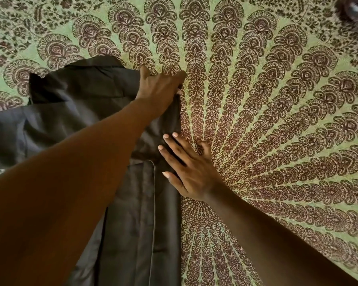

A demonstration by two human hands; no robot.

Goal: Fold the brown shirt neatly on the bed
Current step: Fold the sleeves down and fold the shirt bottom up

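The brown shirt (87,108) lies spread over the left half of the bed, its collar toward the far left and its body running down to the bottom edge of view. My left hand (159,87) reaches across and pinches the shirt's right edge near the shoulder, fingers closed on the cloth. My right hand (188,170) lies flat with fingers spread, pressing the same folded right edge lower down, half on the shirt and half on the bedspread. My left forearm hides much of the shirt's middle.
The bed is covered by a green bedspread (277,120) printed with a dark brown fan pattern, bare to the right of the shirt. A dark blurred object (355,9) sits at the top right corner.
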